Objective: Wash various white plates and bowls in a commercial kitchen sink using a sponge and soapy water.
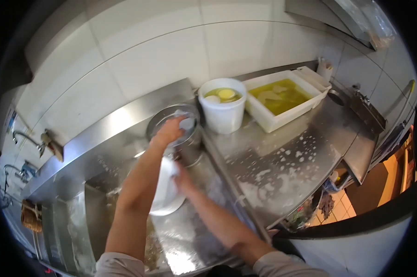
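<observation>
My left hand [172,130] reaches over a round stainless steel pot [191,150], its fingers at a whitish, wet-looking thing [187,123] at the pot's mouth; whether they hold it is unclear. Lower down, my right hand [182,178] is at the right edge of a white plate or bowl [165,194], beside the pot. Blur hides how its fingers meet that edge. The white piece lies partly behind my left forearm, over the metal drainboard [194,221].
A white bucket [224,116] and a white rectangular tub [274,121] hold yellow-green liquid with pale things in it. Suds spot the steel counter [264,152]. At left are sink basins [94,214], taps [28,136] and a brush [52,145]. A raised metal edge divides drainboard and counter.
</observation>
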`<state>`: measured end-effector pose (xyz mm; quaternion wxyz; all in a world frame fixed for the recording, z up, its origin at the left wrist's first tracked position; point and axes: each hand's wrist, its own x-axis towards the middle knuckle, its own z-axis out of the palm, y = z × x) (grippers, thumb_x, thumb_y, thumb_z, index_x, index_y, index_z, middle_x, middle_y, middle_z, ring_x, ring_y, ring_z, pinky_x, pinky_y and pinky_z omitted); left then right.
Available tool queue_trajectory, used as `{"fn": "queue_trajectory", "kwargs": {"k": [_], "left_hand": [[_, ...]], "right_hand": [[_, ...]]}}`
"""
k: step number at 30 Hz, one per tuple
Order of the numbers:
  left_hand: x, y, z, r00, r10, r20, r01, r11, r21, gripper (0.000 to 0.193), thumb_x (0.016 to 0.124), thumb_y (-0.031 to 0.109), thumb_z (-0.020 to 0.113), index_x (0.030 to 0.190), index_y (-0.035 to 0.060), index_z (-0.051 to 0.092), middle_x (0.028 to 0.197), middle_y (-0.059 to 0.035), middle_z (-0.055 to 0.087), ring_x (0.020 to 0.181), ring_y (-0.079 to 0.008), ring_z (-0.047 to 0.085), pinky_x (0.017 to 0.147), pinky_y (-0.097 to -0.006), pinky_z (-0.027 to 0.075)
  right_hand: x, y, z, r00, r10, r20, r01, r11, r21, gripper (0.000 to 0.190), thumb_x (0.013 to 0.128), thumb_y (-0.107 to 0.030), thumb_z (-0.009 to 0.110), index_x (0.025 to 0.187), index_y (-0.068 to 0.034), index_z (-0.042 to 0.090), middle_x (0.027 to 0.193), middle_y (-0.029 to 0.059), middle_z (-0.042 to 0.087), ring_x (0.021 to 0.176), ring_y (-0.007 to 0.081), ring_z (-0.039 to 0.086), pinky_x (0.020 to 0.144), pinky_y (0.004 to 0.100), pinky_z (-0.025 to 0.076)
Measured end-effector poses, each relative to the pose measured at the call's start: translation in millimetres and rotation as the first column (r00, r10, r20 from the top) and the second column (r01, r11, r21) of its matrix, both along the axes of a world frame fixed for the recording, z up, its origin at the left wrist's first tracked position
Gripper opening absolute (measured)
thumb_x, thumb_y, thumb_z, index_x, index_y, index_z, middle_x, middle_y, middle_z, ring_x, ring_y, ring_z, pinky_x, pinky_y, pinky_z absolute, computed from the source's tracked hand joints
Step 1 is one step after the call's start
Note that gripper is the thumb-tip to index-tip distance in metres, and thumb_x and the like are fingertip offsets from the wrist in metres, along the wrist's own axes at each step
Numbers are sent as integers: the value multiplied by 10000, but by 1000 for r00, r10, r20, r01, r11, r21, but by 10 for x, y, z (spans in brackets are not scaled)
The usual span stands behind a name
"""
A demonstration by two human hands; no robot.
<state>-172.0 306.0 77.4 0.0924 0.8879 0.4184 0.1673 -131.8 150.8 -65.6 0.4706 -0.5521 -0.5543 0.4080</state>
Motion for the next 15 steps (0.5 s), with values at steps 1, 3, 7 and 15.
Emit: {"fn": "queue_trajectory", "kwargs": {"k": [1, 3, 7, 15], "left_hand": [[-4, 216, -150, 1000, -6, 10, 6, 1000, 5, 561, 764, 218, 654, 1272, 46, 492, 1243, -201, 550, 1119, -362, 544, 959, -421, 429], [-177, 568, -440, 913, 329, -241, -383, 894, -232, 508, 758, 227, 646, 1214, 34, 533, 1211, -204, 572, 1078, -362, 573, 940, -406, 452], [592, 535, -635, 853, 58, -519, -211, 947, -240, 262, 789, 177, 601, 1005, 37, 644, 983, -151, 645, 916, -309, 630, 777, -386, 497], [-523, -311, 220, 420, 523, 742, 24, 811, -585, 467, 865, 331, 537, 1233, 46, 512, 1132, -72, 553, 1080, -159, 501, 944, -355, 393]], "right_hand": [[12, -25, 36, 999, 47, 4, -47, 998, -51, 676, 769, -86, 584, 1392, -51, 323, 1347, 209, 425, 1240, 343, 435, 1048, 417, 348], [-164, -192, 272, 992, 46, 115, -50, 998, 33, 700, 774, -80, 539, 1417, -60, 262, 1348, 242, 399, 1209, 410, 431, 1020, 452, 364], [402, -115, 99, 981, -92, 174, 88, 996, 29, 688, 754, -75, 534, 1390, -40, 275, 1276, 250, 425, 1120, 414, 471, 918, 492, 417], [487, -189, 248, 980, -64, 186, 59, 998, 33, 653, 746, -77, 572, 1350, -32, 327, 1235, 224, 441, 1093, 417, 465, 909, 484, 423]]}}
